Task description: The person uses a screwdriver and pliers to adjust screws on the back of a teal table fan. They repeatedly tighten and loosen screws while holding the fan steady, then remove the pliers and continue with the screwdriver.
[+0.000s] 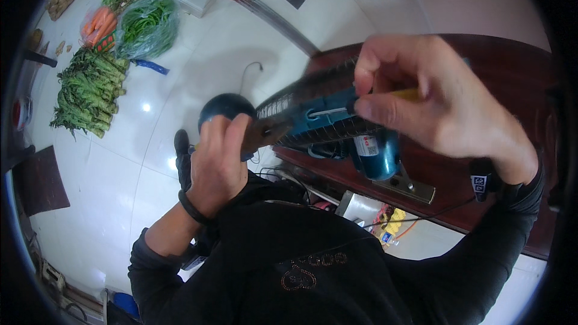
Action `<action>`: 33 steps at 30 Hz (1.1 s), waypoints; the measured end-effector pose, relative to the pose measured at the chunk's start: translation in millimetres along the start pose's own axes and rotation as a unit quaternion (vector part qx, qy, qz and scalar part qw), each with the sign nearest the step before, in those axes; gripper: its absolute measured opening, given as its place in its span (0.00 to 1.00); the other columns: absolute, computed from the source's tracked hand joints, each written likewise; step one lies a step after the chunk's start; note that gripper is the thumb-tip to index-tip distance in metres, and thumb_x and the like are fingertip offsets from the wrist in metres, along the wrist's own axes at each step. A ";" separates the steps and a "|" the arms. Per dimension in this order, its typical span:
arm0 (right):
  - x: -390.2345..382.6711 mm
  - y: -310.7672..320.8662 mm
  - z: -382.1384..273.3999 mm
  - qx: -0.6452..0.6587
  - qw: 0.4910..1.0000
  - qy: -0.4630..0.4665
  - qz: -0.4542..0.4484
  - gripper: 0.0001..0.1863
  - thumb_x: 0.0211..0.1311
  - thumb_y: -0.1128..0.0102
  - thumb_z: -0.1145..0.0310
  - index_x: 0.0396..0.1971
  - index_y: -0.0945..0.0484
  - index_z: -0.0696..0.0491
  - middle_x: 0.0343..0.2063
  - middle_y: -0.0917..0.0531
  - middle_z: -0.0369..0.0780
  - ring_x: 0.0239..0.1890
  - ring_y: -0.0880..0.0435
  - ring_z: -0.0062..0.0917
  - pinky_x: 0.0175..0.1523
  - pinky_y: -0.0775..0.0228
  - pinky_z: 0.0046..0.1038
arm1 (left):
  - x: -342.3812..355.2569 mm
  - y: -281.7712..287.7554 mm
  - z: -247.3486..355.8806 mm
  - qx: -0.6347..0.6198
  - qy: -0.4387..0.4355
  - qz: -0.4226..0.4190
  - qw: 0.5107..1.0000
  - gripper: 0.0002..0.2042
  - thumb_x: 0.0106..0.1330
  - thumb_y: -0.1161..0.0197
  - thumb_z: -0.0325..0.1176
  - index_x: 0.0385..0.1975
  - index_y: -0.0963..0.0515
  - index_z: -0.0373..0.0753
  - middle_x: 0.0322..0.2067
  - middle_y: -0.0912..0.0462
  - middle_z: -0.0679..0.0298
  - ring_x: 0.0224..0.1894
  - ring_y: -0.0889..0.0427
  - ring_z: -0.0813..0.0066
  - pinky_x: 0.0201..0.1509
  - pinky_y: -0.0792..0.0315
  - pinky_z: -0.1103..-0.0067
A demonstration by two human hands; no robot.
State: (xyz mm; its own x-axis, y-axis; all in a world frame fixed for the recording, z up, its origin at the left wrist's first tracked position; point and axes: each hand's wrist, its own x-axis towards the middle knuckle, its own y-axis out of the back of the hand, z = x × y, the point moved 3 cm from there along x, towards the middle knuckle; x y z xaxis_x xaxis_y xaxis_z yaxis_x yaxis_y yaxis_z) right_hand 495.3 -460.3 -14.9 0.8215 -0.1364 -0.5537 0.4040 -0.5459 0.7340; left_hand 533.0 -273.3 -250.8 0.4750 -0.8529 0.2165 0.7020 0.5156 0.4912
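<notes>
A teal electric fan (pixel 376 157) with a black wire grille (pixel 328 135) lies across a dark red wooden surface. My left hand (pixel 218 159) is closed around dark, worn pliers (pixel 266 134), whose jaws reach the teal strip at the grille's edge. Between the fingertips and thumb of my right hand (pixel 415 93) is a screwdriver (pixel 330 112) with a yellow and black handle. Its thin metal shaft points left, over that teal strip, toward the pliers. Just behind my left hand shows a round dark teal part (pixel 226 108). The tip's exact contact is unclear.
The dark red wooden panel (pixel 481 78) carries a metal handle plate (pixel 415 190) on its near side. Leafy green stalks (pixel 93 90), bagged greens (pixel 147 24) and carrots (pixel 99 25) lie on the white tiled floor at far left. Cables (pixel 283 173) run below the fan.
</notes>
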 end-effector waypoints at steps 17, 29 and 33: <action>-5.8 -11.7 2.5 -0.514 0.782 0.325 0.135 0.24 0.64 0.32 0.51 0.13 0.29 0.47 0.10 0.31 0.29 0.11 0.32 0.16 0.21 0.42 0.22 | 3.1 4.5 1.3 0.010 -0.023 0.003 1.000 0.33 0.43 0.35 0.12 0.56 0.30 0.34 0.43 0.29 0.47 0.44 0.25 0.45 0.45 0.26 0.64; 2.6 11.3 -1.6 -0.060 0.996 -0.070 -0.007 0.19 0.69 0.37 0.53 0.25 0.24 0.51 0.15 0.26 0.32 0.14 0.30 0.17 0.20 0.39 0.18 | 9.4 -6.2 7.7 0.001 -0.038 0.070 0.997 0.29 0.47 0.42 0.11 0.55 0.27 0.34 0.36 0.29 0.55 0.37 0.27 0.56 0.32 0.29 0.68; 9.4 17.6 0.0 -0.114 0.983 -0.111 -0.089 0.14 0.67 0.34 0.61 0.24 0.22 0.52 0.13 0.24 0.33 0.12 0.27 0.18 0.19 0.39 0.18 | 12.6 -2.6 13.3 0.023 -0.041 0.074 0.996 0.28 0.49 0.42 0.12 0.55 0.27 0.36 0.35 0.29 0.56 0.37 0.27 0.57 0.32 0.29 0.69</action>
State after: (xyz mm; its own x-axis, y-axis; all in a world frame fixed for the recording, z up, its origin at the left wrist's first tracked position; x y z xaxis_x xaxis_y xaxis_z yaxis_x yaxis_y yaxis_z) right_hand 510.2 -471.2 -7.2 0.6322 -0.2469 -0.7344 0.6337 -0.3806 0.6734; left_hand 530.2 -286.4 -238.1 0.5244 -0.7730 0.3572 0.6017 0.6332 0.4869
